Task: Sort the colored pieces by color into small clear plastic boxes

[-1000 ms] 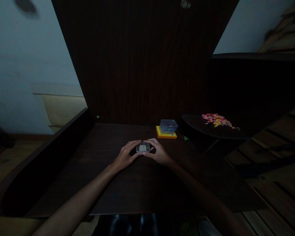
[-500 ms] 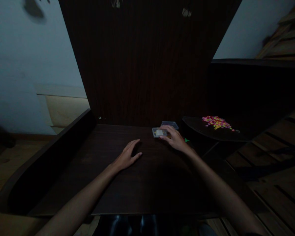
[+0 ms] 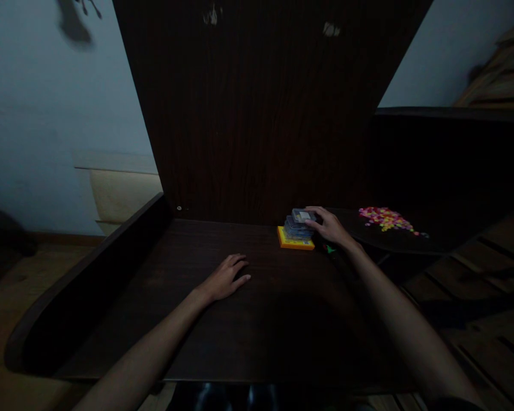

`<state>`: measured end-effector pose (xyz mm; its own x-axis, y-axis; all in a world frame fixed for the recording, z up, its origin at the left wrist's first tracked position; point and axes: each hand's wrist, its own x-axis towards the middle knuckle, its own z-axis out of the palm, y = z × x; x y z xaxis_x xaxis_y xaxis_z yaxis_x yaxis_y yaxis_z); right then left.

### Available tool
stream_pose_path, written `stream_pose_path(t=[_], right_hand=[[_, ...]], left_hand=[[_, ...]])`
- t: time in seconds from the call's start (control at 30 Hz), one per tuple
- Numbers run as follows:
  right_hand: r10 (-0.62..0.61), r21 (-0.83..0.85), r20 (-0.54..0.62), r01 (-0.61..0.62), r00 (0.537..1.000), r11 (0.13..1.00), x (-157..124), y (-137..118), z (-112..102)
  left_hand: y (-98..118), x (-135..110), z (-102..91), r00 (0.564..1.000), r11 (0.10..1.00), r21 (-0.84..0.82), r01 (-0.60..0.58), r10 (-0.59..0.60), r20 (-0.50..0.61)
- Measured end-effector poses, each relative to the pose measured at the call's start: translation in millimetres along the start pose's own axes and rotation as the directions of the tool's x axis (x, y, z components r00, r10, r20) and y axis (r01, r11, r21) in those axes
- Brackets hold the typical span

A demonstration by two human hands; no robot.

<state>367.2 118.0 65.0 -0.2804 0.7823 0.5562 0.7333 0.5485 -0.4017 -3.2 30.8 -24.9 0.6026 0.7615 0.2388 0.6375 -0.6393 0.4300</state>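
Note:
My right hand [image 3: 329, 226] grips a small clear plastic case [image 3: 301, 216] with a pale label, its thumb at the near side and fingers over the far edge. The case is at the top of a stack of clear plastic cases [image 3: 295, 231]; whether it rests fully on them I cannot tell. Beneath the stack lies a flat yellow box [image 3: 297, 245] with an orange edge, by the back panel. My left hand [image 3: 226, 278] lies palm down on the dark wooden desk [image 3: 223, 337], fingers apart, holding nothing.
Many small pink, red and yellow pieces [image 3: 386, 219] lie heaped on a raised dark shelf [image 3: 428, 242] at the right. Something small and green [image 3: 329, 249] is beside the stack. A curved side board [image 3: 85, 282] bounds the desk at left; a tall dark panel [image 3: 257, 114] stands behind.
My right hand has moved right and back with the clear case, bringing it to the top of the stack. The yellow box now shows. My left hand has settled slightly lower, fingers still apart.

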Motion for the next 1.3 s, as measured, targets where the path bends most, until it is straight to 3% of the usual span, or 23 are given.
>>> stream_pose_path(t=[0.37, 0.57, 0.7, 0.8, 0.87, 0.93, 1.07, 1.17, 1.3], right_hand=[[0.017, 0.002, 0.053, -0.018, 0.998, 1.000, -1.6, 10.8, 6.0], [0.014, -0.006, 0.051, -0.013, 0.999, 1.000, -2.0, 9.9, -1.0], [0.010, -0.072, -0.083, -0.016, 0.996, 0.997, -5.0, -6.1, -8.9], [-0.012, -0.108, -0.216, -0.012, 0.976, 0.994, -12.6, -31.5, -8.0], [-0.050, -0.126, -0.242, 0.020, 0.969, 0.992, -21.3, -53.4, -1.5], [-0.094, -0.119, -0.192, 0.072, 0.977, 0.990, -32.8, -76.3, 10.2], [-0.130, -0.067, 0.021, 0.131, 0.991, 0.989, -60.6, -110.5, 46.4], [-0.134, -0.040, 0.224, 0.146, 0.965, 0.988, -79.6, -119.2, 76.5], [-0.079, -0.039, 0.402, 0.104, 0.912, 0.994, -95.3, -118.0, 104.0]], left_hand=[[0.1, -1.3, -0.7, 1.000, 1.000, 0.024, -0.012, 0.012, 0.002], [-0.7, -0.9, -0.1, 1.000, 0.999, 0.027, -0.022, 0.022, -0.012], [-0.2, -0.9, -1.1, 1.000, 0.999, 0.036, -0.023, 0.022, 0.004], [0.3, -1.6, -3.0, 1.000, 0.999, 0.048, -0.014, 0.013, 0.022], [-0.6, -2.2, -3.9, 1.000, 0.998, 0.067, -0.012, 0.011, 0.010], [-3.0, -2.7, -4.2, 1.000, 0.996, 0.092, -0.006, 0.007, -0.010], [-9.1, -4.7, -5.3, 1.000, 0.992, 0.129, 0.006, -0.004, -0.010], [-11.4, -7.8, -8.3, 1.000, 0.992, 0.129, 0.015, -0.018, 0.015], [-11.8, -12.8, -13.7, 0.997, 0.992, 0.125, 0.016, -0.025, 0.073]])
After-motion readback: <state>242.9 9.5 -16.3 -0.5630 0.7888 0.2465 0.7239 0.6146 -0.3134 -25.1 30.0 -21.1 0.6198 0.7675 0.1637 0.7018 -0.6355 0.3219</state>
